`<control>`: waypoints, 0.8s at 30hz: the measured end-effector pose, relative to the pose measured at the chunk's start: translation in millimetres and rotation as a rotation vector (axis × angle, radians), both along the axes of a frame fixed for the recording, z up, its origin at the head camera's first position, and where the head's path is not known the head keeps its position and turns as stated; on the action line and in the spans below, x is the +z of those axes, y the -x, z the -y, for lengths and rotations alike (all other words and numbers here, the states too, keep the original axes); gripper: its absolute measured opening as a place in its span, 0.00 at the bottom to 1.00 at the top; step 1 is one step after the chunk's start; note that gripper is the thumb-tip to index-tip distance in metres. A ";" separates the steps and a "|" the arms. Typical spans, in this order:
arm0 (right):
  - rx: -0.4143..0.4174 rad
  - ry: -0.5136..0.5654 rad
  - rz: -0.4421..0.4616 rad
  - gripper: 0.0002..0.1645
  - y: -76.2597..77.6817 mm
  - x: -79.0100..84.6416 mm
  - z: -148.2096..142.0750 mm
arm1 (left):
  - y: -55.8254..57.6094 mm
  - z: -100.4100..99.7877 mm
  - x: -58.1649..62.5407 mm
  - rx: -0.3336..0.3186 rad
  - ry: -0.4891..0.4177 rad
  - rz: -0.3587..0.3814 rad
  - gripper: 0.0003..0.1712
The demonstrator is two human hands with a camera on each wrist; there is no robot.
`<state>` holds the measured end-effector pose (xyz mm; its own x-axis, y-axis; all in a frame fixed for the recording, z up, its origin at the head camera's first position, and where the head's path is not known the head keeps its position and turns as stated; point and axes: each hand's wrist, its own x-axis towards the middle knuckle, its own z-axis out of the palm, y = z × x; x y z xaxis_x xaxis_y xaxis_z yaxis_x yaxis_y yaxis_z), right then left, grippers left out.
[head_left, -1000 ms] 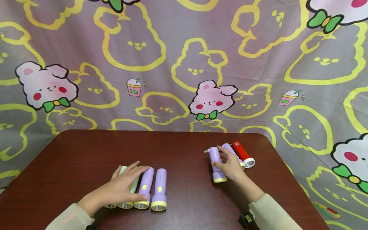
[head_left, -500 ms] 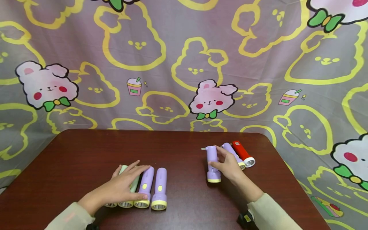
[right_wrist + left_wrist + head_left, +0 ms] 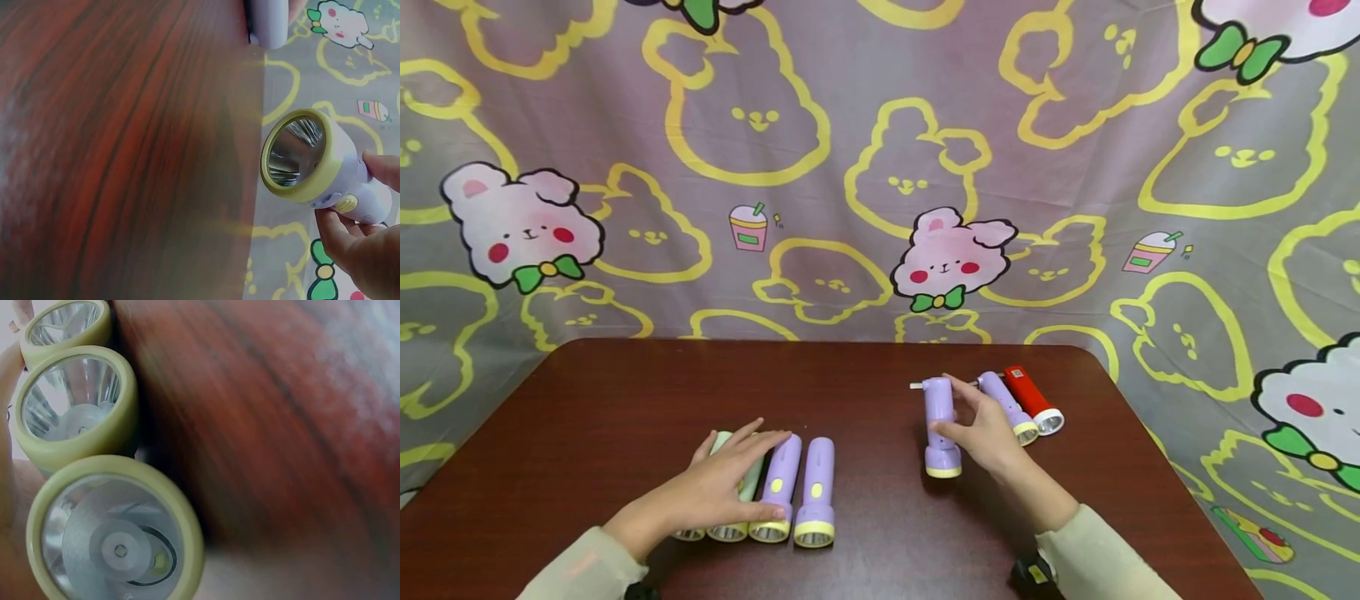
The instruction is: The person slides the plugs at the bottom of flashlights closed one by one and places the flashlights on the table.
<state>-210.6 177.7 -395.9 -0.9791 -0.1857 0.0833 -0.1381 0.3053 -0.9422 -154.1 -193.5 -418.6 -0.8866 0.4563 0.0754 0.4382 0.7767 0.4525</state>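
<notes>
In the head view my right hand (image 3: 988,425) grips a purple flashlight (image 3: 939,417) with a yellow rim, thumb on one side and fingers on the other. A metal prong sticks out to the left from its tail. The right wrist view shows its reflector and yellow button (image 3: 346,203). My left hand (image 3: 707,492) rests with spread fingers across a row of flashlights. Under it lie a green flashlight (image 3: 751,483), a purple flashlight (image 3: 784,467) touched by the thumb, and another partly hidden one. Their yellow-rimmed heads (image 3: 112,469) face the left wrist camera.
One more purple flashlight (image 3: 819,483) lies just right of that row. At the back right, a purple flashlight (image 3: 1006,404) and a red flashlight (image 3: 1032,396) with a white rim lie side by side. A patterned curtain (image 3: 850,192) hangs behind the dark wooden table (image 3: 775,375).
My right hand has moved left with the purple flashlight, away from the purple and red ones at the back right, and the flashlight stands straighter. My left hand has stayed in place.
</notes>
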 end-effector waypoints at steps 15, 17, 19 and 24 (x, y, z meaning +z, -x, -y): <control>0.059 0.036 0.005 0.45 -7.8 5.7 14.5 | 1.0 -0.4 1.0 0.001 -0.004 0.013 0.56; 0.064 0.044 0.005 0.45 -8.9 6.2 16.8 | 1.3 -0.2 0.5 0.001 -0.003 0.003 0.56; 0.067 0.048 0.004 0.45 -10.1 6.5 19.4 | 1.2 -0.1 0.2 0.001 -0.003 -0.007 0.56; 0.084 0.062 -0.003 0.45 -12.8 7.2 25.4 | 0.3 -0.2 0.3 0.004 -0.004 -0.019 0.56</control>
<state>-197.8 152.2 -388.7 -0.9600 -0.2615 0.0997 -0.1631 0.2336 -0.9585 -154.4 -193.3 -418.3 -0.8869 0.4523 0.0943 0.4436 0.7767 0.4472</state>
